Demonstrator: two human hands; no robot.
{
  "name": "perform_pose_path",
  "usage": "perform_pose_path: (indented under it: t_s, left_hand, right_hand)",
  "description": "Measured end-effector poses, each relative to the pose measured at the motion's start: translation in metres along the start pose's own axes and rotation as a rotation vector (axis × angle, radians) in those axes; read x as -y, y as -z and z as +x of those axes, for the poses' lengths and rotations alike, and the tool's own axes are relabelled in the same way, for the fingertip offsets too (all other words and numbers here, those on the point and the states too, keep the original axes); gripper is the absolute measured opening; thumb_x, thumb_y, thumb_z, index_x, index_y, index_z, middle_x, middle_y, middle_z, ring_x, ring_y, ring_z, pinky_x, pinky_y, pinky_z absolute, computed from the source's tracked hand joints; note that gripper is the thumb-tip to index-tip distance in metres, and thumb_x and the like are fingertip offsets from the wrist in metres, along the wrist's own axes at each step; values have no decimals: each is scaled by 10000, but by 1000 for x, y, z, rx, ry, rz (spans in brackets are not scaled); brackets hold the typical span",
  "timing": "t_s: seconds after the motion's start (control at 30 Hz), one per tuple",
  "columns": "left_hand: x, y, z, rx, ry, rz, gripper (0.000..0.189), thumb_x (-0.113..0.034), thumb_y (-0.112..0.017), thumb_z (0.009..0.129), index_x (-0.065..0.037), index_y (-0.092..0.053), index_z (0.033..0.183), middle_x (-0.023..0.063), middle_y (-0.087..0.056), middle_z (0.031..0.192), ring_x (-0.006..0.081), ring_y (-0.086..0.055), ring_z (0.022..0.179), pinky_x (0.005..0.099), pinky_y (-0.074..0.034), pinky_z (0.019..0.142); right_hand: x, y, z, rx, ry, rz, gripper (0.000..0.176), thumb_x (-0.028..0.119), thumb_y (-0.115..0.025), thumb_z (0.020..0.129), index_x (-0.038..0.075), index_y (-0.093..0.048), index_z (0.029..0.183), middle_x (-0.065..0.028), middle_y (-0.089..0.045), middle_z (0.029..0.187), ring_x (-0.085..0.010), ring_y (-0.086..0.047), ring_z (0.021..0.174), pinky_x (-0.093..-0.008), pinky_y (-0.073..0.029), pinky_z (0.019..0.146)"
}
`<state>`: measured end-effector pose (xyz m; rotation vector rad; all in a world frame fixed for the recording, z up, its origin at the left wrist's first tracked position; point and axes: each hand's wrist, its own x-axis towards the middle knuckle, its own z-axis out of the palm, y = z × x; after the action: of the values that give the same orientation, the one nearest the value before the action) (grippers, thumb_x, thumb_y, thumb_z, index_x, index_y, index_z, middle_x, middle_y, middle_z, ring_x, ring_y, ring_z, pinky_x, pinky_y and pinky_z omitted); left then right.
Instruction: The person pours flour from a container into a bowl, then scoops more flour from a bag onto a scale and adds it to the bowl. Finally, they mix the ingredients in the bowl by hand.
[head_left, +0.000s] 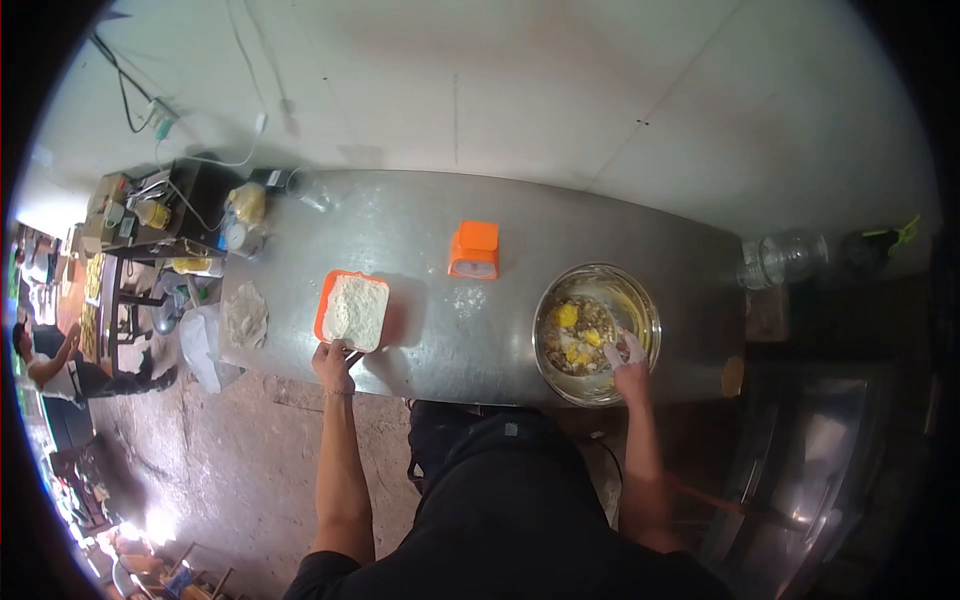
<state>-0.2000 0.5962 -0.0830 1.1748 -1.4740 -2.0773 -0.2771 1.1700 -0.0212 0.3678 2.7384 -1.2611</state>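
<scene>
Left hand [335, 365]: closed on the near edge of the orange tray [328, 290], thumb on top of the rim, my forearm coming straight up from below.
Right hand [628, 352]: down inside the steel bowl [640, 300] at its near right side, fingertips in the mixture [580, 335]; I cannot tell whether my fingers are spread or curled. They look pale, coated or gloved; I cannot say which.
Orange tray: just beyond my left hand, near the front edge of the steel table [430, 340]. Rectangular plastic with rounded corners and a low rim.
Flour [355, 310]: a white, powdery, lumpy heap that fills nearly the whole tray, matte and uneven on top.
Steel bowl: well apart from the tray, to my right, close to the table's front edge. Round, shiny, thin-walled, with bright reflections on the far wall.
Mixture: brownish and crumbly, with bright yellow lumps sitting on it just left of my right hand.
Orange scale [474, 250]: a small boxy piece with a pale face, farther back on the table, between tray and bowl.
Steel table: long, dull brushed metal, with a light dusting of white near the scale.
Flat dough round [244, 315]: pale, rough-surfaced, lying at the table's left end, beside the tray.
Plastic bottle [780, 255]: clear, on its side past the table's right end.
Person [40, 350]: off to the far left, well away from my hands.
</scene>
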Motion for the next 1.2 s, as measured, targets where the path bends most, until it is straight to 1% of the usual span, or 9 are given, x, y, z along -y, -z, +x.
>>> perform_pose_path:
  t_s: [0.17, 0.33, 0.43, 0.67, 0.77, 0.9, 0.93, 1.03, 1.2]
  left_hand:
    - [-49, -61, -69, 164, -8, 12, 93, -31, -598, 864, 29, -629, 928, 122, -694, 869, 211, -710, 735, 395, -663, 668]
    - [-61, -129, -121, 369, 56, 73, 52, -25, -624, 865, 13, -625, 901, 142, -721, 912, 221, -728, 719, 382, -658, 621]
    - [-56, -173, -144, 495, 79, 115, 85, -30, -633, 869, 23, -624, 934, 155, -722, 952, 234, -736, 751, 387, -662, 638]
    - [-27, -255, -174, 646, 153, 139, 403, 14, -656, 829, -39, -513, 1201, 151, -696, 1075, 245, -731, 881, 425, -653, 726]
    - [-24, -278, -180, 686, 199, 192, 488, 26, -668, 814, -76, -456, 1242, 139, -682, 1099, 241, -716, 939, 436, -645, 749]
    - [-17, -296, -184, 863, 270, 275, 471, -36, -664, 839, -73, -553, 1295, 79, -690, 1112, 197, -706, 962, 391, -627, 762]
    - [-12, -297, -183, 892, 294, 310, 416, -43, -616, 843, -47, -595, 1259, 60, -672, 1142, 221, -691, 989, 448, -615, 836]
    - [4, -297, -172, 913, 429, 268, 521, -55, -650, 848, -94, -556, 1359, 65, -682, 1106, 189, -695, 964, 385, -614, 781]
    - [4, -298, -183, 907, 476, 196, 557, -49, -636, 854, -102, -492, 1390, 75, -667, 1127, 201, -687, 951, 403, -614, 802]
  right_hand:
    - [-27, -8, 5, -15, 60, 2, 593, 212, -758, 913, -36, -558, 1413, -189, -684, 1202, -251, -665, 1078, -365, -535, 896]
    - [-24, -14, 1, 24, -55, 81, 632, 288, -765, 918, -76, -558, 1391, -243, -591, 1414, -315, -607, 1254, -380, -468, 1065]
    - [-19, -16, -3, -8, 4, 61, 643, 340, -764, 920, -43, -569, 1397, -262, -598, 1406, -367, -605, 1274, -416, -473, 1077]
    - [-21, 4, -9, 48, -94, 131, 651, 318, -755, 931, -57, -543, 1419, -245, -559, 1461, -334, -533, 1368, -393, -414, 1137]
    - [-29, 9, -8, 36, -81, 138, 670, 334, -761, 922, -62, -541, 1416, -253, -585, 1425, -348, -550, 1346, -403, -421, 1131]
    - [-27, 14, -7, 31, -73, 133, 665, 357, -748, 921, -61, -555, 1400, -271, -594, 1405, -387, -547, 1345, -427, -427, 1127]
    - [-27, 14, -7, 25, -74, 122, 662, 358, -746, 921, -57, -557, 1401, -270, -594, 1406, -387, -548, 1344, -428, -429, 1125]
    - [-31, 10, -3, 21, -31, 96, 660, 360, -744, 921, -45, -556, 1406, -269, -593, 1408, -392, -550, 1340, -429, -434, 1120]
    - [-29, 14, -4, 54, -61, 119, 654, 358, -735, 933, -53, -552, 1407, -269, -574, 1433, -368, -536, 1364, -415, -419, 1132]
